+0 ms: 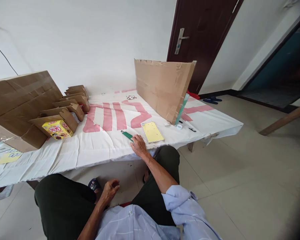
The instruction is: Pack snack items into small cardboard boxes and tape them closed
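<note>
My right hand (139, 146) rests at the table's near edge, its fingers closed on the back end of a green utility knife (127, 135) lying along the white cloth. Just right of it lies a yellow card (153, 132) with a dark, uneven outline. My left hand (111, 190) hovers over my lap, off the table, fingers loosely bent and apart with nothing visible in them.
A cardboard panel (162, 88) stands upright at right, with a tape roll (179, 126) and a black pen (192, 129) by its foot. At left are a large carton (22, 110), cardboard dividers and a yellow snack box (57, 129). A small patterned piece (131, 97) lies farther back.
</note>
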Motion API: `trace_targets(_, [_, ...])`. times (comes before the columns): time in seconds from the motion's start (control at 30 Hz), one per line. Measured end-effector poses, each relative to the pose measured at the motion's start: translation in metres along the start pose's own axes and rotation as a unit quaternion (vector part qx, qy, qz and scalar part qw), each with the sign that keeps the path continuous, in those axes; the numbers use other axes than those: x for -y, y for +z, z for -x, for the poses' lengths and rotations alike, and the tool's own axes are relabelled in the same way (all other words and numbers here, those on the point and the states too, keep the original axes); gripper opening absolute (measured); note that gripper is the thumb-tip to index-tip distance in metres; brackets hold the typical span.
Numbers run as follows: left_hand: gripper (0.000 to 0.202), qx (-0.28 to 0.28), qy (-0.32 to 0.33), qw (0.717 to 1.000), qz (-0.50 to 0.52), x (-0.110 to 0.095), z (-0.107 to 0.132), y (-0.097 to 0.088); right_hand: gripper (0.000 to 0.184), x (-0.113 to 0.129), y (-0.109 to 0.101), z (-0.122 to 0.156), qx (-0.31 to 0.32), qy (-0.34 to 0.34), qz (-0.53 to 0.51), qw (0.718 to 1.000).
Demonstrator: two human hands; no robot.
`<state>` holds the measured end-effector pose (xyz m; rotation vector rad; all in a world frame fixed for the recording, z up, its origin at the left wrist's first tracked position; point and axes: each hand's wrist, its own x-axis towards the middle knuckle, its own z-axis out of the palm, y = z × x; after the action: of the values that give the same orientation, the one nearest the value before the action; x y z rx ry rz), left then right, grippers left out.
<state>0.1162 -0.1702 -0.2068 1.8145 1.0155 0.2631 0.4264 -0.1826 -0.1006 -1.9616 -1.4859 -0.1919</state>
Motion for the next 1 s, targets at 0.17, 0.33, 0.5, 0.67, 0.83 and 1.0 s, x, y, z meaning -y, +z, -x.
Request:
trace_targets(0.17, [0.032, 0.037, -0.031, 0.999, -0.023, 0.018, 0.004, 0.008, 0.025, 0.0, -0.001, 0.002, -0.006, -0.001, -0.013, 1.0])
trace_targets(0.33, [0.033, 0.034, -0.03, 0.999, -0.017, 0.015, 0.002, 0.004, 0.027, 0.004, -0.006, 0.001, -0.016, 0.007, -0.019, 1.0])
trace_targets(0.5, [0.036, 0.031, 0.054, 0.998, 0.015, -0.021, -0.001, -0.006, 0.031, -0.024, -0.033, -0.022, -0.043, 0.069, -0.002, 0.997])
trace_targets(0.67, [0.025, -0.029, 0.189, 0.981, -0.037, -0.103, -0.035, -0.03, 0.036, -0.074, -0.055, -0.059, -0.019, 0.135, 0.02, 0.99])
trace_targets(0.83, [0.016, -0.039, 0.271, 0.957, -0.093, -0.169, -0.087, -0.042, 0.036, -0.098, -0.051, -0.077, 0.038, 0.152, 0.03, 0.987])
trace_targets(1.0, [0.012, -0.034, 0.309, 0.941, -0.135, -0.202, -0.14, -0.039, 0.039, -0.101, -0.043, -0.079, 0.064, 0.165, 0.041, 0.983])
